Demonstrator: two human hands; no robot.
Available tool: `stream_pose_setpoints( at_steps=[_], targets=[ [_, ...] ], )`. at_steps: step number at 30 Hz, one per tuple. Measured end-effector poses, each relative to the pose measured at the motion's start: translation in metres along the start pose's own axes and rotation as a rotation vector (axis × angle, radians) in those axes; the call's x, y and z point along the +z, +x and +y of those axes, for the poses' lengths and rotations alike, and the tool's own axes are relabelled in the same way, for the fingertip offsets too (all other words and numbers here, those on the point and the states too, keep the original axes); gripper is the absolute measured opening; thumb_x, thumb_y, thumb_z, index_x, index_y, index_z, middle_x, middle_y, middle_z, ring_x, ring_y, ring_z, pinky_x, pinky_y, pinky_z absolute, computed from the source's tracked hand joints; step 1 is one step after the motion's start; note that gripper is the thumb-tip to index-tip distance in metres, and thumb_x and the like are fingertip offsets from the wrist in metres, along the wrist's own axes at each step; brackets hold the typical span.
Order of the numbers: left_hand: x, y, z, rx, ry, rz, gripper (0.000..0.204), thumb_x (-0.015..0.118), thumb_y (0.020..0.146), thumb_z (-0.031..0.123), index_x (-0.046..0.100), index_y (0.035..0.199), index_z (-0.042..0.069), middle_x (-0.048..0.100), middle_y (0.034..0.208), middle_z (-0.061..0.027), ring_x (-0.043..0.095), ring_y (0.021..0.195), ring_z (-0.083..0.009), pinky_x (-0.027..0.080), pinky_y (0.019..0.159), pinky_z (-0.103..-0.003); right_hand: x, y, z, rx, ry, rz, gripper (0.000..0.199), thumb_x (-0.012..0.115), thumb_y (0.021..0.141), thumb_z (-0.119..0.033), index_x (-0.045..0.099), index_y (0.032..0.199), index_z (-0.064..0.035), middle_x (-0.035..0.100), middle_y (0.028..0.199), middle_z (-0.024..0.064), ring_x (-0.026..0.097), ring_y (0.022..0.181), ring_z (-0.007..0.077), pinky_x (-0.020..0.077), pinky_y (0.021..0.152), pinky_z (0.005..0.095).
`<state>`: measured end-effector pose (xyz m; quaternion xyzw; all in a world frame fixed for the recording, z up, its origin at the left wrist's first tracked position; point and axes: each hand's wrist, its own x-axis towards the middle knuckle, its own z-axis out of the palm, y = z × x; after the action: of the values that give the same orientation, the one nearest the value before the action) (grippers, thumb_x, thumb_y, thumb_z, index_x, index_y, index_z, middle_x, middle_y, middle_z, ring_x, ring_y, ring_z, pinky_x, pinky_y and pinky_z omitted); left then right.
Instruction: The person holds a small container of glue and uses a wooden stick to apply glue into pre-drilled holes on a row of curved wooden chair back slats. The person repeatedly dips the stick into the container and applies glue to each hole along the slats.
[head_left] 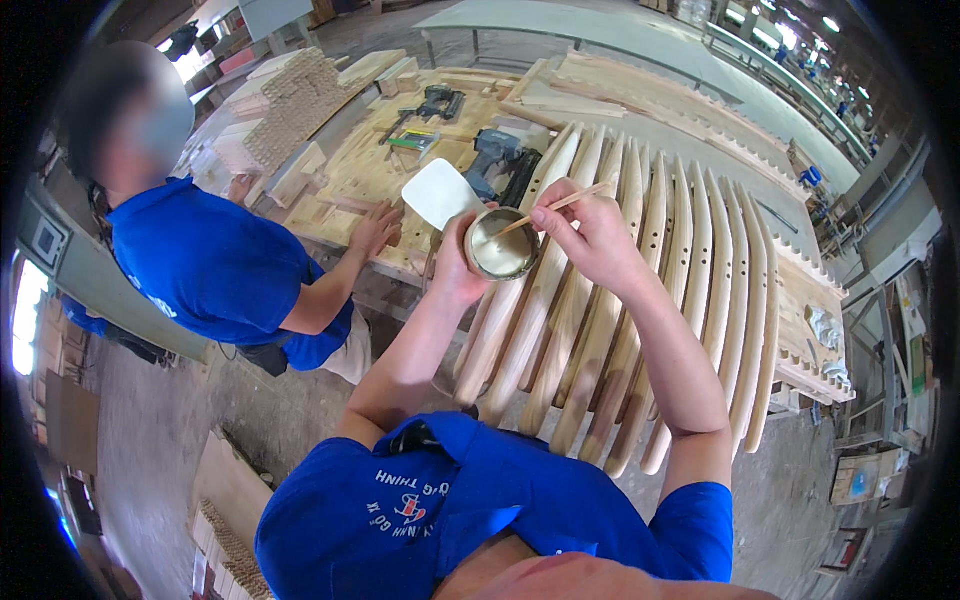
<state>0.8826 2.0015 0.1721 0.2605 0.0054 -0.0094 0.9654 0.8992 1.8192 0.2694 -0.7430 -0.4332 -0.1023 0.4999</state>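
My left hand (457, 262) is wrapped round a small open jar (515, 268) with pale glue-like paste inside. In my right hand (592, 235) a thin wooden stick (580, 197) is pinched, its lower end down in the jar. Just beyond the left fingers is a white rounded flat piece (440, 193); I cannot tell whether it touches the hand. Below and to the right of the jar lies a row of several long curved wooden pieces (700, 265), side by side, some with small drilled holes.
A co-worker in a blue shirt (215, 260) stands at the left, a hand (376, 228) on the wooden workbench (350, 195). Two nail guns (497, 160) lie there. Stacked wood blocks (285, 110) are behind. Notched wooden racks (680, 110) run along the far side.
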Motion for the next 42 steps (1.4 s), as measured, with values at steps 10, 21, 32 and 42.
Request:
stream_pose_setpoints(
  at_steps=[10,21,32,42],
  targets=[
    [-0.023,0.019,0.025,0.004,0.025,0.124,0.034,0.041,0.094,0.031,0.056,0.110,0.005,0.062,0.109,-0.0115,0.060,0.101,-0.0242,0.047,0.092,-0.039,0.008,0.043,-0.003,-0.024,-0.252,-0.123,0.014,0.059,0.086,-0.011,0.060,0.083,0.0019,0.061,0.084,0.0129,0.061,0.068,0.0310,0.0475,0.062,0.0351],
    [-0.057,-0.012,0.043,-0.020,-0.085,0.186,0.042,0.036,0.094,0.037,0.055,0.117,0.008,0.060,0.115,-0.0080,0.059,0.104,-0.0224,0.047,0.091,-0.043,0.055,0.046,0.002,-0.116,-0.343,-0.138,0.009,0.064,0.081,-0.010,0.062,0.083,-0.0023,0.063,0.082,0.0120,0.062,0.076,0.0296,0.0493,0.067,0.0365],
    [-0.066,-0.021,0.037,-0.038,-0.020,0.226,0.038,0.033,0.096,0.031,0.054,0.117,0.007,0.061,0.112,-0.0105,0.060,0.102,-0.0232,0.049,0.088,-0.042,0.063,0.042,-0.002,-0.215,-0.343,-0.189,0.009,0.065,0.079,-0.010,0.057,0.081,-0.0056,0.061,0.076,0.0106,0.060,0.074,0.0307,0.0484,0.067,0.0399],
    [-0.037,-0.002,0.033,0.009,-0.033,0.163,0.033,0.037,0.094,0.028,0.052,0.114,0.006,0.060,0.109,-0.0101,0.058,0.104,-0.0232,0.045,0.093,-0.039,0.041,0.035,-0.010,0.057,-0.173,-0.156,0.013,0.060,0.088,-0.015,0.058,0.089,-0.0025,0.061,0.079,0.0096,0.059,0.066,0.0180,0.0451,0.057,0.0294]
  ],
)
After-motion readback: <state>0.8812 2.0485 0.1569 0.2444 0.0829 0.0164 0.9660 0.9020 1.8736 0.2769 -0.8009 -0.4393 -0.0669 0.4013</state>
